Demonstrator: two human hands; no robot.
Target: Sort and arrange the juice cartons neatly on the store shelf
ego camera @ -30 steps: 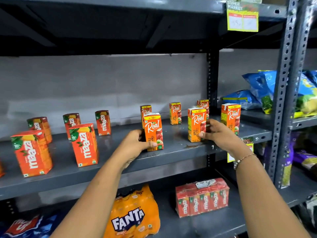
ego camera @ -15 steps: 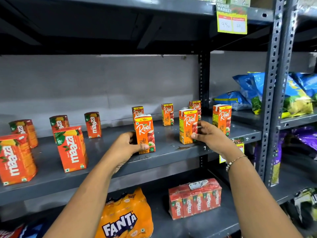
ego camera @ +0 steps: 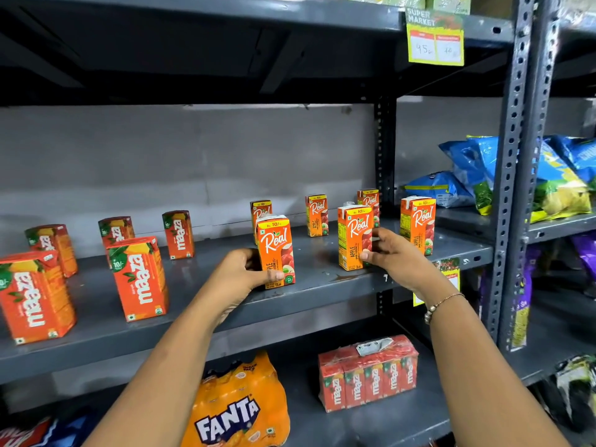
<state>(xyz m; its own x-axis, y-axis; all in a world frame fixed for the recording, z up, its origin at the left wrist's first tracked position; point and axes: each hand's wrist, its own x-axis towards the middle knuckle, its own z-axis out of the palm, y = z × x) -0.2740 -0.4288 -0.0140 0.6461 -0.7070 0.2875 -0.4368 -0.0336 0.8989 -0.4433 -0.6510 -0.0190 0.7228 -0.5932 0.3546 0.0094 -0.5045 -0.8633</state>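
On the grey middle shelf [ego camera: 206, 304] stand several orange Real apple cartons on the right and several red Maaza cartons on the left. My left hand [ego camera: 240, 274] grips the front Real carton [ego camera: 275, 250] from its left side. My right hand [ego camera: 392, 256] grips a second Real carton [ego camera: 353, 235] from its right side. Both cartons stand upright on the shelf. Another Real carton [ego camera: 418, 224] stands just right of my right hand, and three more line the back. The nearest Maaza carton [ego camera: 138, 279] stands left of my left arm.
Below, a Fanta pack [ego camera: 238, 408] and a wrapped Maaza multipack [ego camera: 367, 374] sit on the lower shelf. A perforated upright post [ego camera: 516, 175] bounds the shelf on the right, with blue snack bags [ego camera: 464, 175] beyond. A price tag [ego camera: 435, 40] hangs from the upper shelf.
The view has drifted right, so everything sits further left in frame. Both hands keep hold of their Real cartons, which stay on the shelf in about the same places.
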